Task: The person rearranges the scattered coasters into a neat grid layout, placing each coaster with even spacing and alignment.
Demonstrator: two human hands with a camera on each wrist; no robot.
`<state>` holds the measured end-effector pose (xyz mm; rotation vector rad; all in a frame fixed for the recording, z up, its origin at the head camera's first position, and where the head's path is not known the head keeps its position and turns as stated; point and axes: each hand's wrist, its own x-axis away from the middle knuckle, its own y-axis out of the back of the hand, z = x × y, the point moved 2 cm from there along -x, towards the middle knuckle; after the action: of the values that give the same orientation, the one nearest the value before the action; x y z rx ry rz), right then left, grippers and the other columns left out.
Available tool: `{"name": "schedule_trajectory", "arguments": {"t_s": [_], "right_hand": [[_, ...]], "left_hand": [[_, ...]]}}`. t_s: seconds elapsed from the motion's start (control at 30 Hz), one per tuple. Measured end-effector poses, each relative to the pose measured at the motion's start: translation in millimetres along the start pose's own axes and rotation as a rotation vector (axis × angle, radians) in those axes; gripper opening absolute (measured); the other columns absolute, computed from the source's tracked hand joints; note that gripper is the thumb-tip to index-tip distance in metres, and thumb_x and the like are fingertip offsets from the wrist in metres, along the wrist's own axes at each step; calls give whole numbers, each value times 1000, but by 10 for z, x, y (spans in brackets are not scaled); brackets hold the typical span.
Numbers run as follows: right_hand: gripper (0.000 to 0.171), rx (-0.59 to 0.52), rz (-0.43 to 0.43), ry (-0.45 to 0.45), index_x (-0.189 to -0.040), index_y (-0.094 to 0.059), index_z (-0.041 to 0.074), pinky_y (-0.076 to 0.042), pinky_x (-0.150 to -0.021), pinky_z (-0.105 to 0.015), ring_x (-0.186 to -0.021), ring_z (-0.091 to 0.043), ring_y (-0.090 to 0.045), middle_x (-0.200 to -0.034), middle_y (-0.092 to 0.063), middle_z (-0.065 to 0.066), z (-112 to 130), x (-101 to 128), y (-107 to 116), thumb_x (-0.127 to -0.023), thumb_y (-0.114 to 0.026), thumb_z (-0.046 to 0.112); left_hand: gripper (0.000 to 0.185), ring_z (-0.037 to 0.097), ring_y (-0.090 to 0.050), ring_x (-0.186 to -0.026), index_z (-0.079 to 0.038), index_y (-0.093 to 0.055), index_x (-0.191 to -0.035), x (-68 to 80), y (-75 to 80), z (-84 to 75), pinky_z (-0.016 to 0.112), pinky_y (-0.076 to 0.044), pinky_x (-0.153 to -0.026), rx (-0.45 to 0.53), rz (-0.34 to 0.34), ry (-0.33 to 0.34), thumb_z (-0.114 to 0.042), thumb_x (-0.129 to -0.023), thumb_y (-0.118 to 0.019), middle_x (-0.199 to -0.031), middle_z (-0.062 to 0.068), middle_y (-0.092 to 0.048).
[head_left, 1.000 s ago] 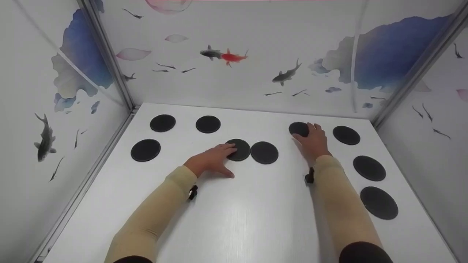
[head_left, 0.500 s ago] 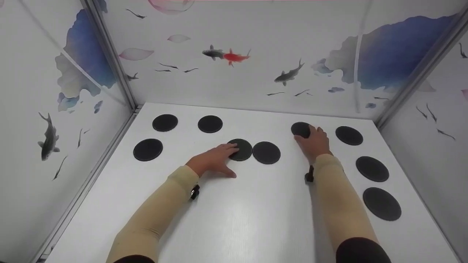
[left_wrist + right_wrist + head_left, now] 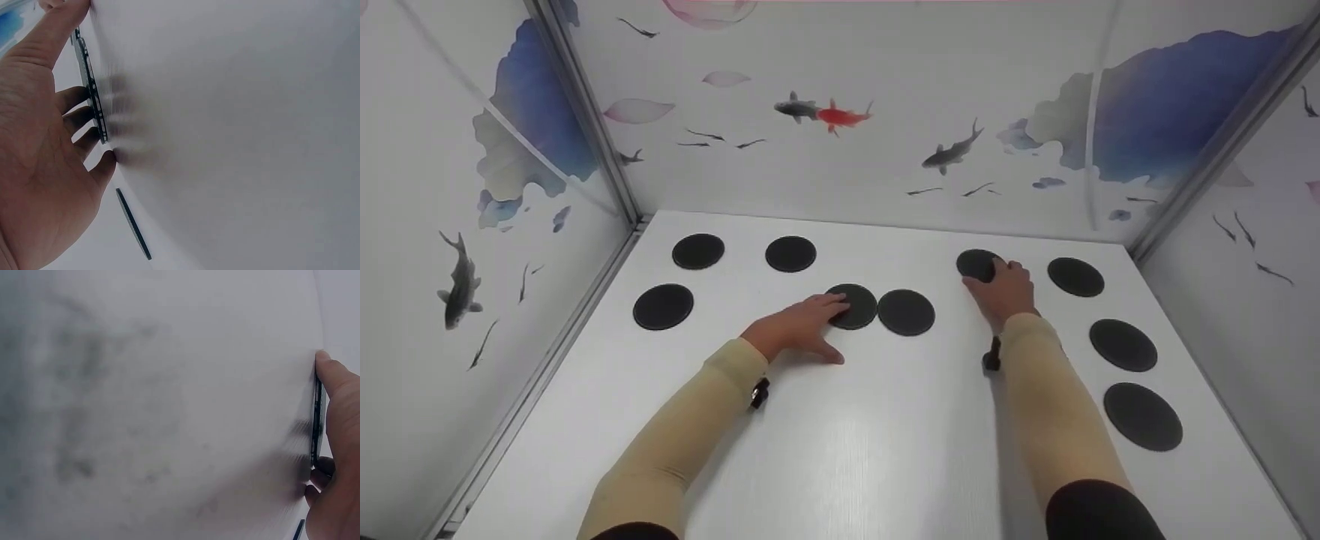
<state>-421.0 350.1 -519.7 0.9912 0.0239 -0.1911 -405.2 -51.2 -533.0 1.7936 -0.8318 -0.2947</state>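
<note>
My left hand (image 3: pixel 802 326) rests with its fingertips on a thin round black disc (image 3: pixel 861 309) near the middle of the white table, its thumb apart and off to the near side. Edge to edge on the right of that disc lies a second black disc (image 3: pixel 907 313). Further back on the right, my right hand (image 3: pixel 1006 294) grips another black disc (image 3: pixel 975 265) by its edge, thumb on one side and fingers on the other. In the right wrist view this disc (image 3: pixel 317 419) shows edge-on between thumb and fingers. The left wrist view shows the left fingers (image 3: pixel 79 121) reaching over their disc.
Several more black discs lie flat around: two along the back left (image 3: pixel 698 251), one nearer on the left (image 3: pixel 663 307), and others down the right side (image 3: pixel 1123 345). White panels printed with fish (image 3: pixel 840 117) enclose the table (image 3: pixel 840 450) at the back and both sides.
The head view has shifted slightly, so everything appears a little further right than a second ago. Both hands and all the discs keep the same places on the table.
</note>
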Motion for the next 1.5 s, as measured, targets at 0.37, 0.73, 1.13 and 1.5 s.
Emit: {"name": "schedule_trajectory", "arguments": {"t_s": [0.37,0.73,1.13,1.5], "right_hand": [[96,20,11,9,-168,-36,-7,-29,-125,-73,-153,-65,-30,-169,-28,-42,-72,-55,-39,-106,-60,63],[92,-143,-26,-50,-167,-40,-6,-26,-130,-66,-158,-58,-29,-171,-31,-36,-18,0,-16,-102,-68,55],[99,-152,36,-58,-170,-35,-4,-27,-129,-67,-161,-55,-24,-176,-22,-34,46,-12,77,-101,-71,57],[97,-162,95,-64,-172,-36,4,-24,-130,-69,-164,-56,-17,-179,-16,-32,43,-47,55,-101,-68,62]], "left_hand": [[107,29,-18,-170,-14,-34,-175,5,2,-11,48,-25,-135,12,1,-1,-54,-92,-88,-184,6,-22],[107,27,-17,-170,-13,-34,-175,-4,1,6,47,-24,-135,9,4,-8,-54,-92,-88,-184,4,-22],[106,28,-16,-170,-14,-35,-175,3,10,11,47,-23,-135,7,-3,3,-55,-92,-88,-184,3,-22],[107,27,-18,-170,-13,-35,-174,-29,-28,36,45,-24,-135,-11,-7,-12,-57,-92,-86,-184,4,-23]]}}
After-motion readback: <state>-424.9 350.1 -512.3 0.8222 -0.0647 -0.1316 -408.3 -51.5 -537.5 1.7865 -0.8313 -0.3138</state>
